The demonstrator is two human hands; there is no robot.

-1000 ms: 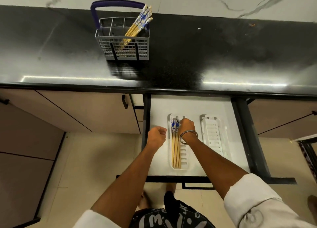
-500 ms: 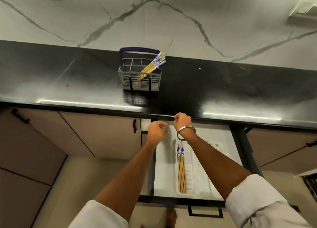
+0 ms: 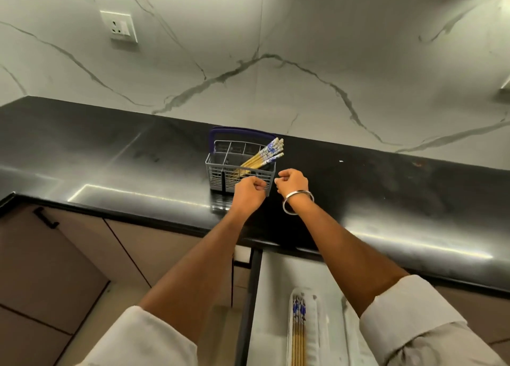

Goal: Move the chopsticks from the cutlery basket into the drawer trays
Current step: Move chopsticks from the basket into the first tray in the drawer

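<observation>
I see both hands curled, holding nothing: left hand (image 3: 249, 192), right hand (image 3: 293, 183). The basket (image 3: 239, 170) with chopsticks (image 3: 262, 157) sits just beyond them.

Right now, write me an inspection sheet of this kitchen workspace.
Surface: black countertop, glossy, with light streaks along its front edge.
Job's things: grey cutlery basket with a blue handle stands on the countertop; a bundle of chopsticks leans out of its right compartment. More chopsticks lie in a white tray in the open drawer.
Clutter: nothing seen.
Grips: left hand curled in front of the basket, holding nothing; right hand, with a metal bangle on the wrist, curled beside the basket, holding nothing.
Cables: nothing seen.
Surroundings: marble-pattern wall with a socket plate; beige cabinet doors with a black handle.
</observation>
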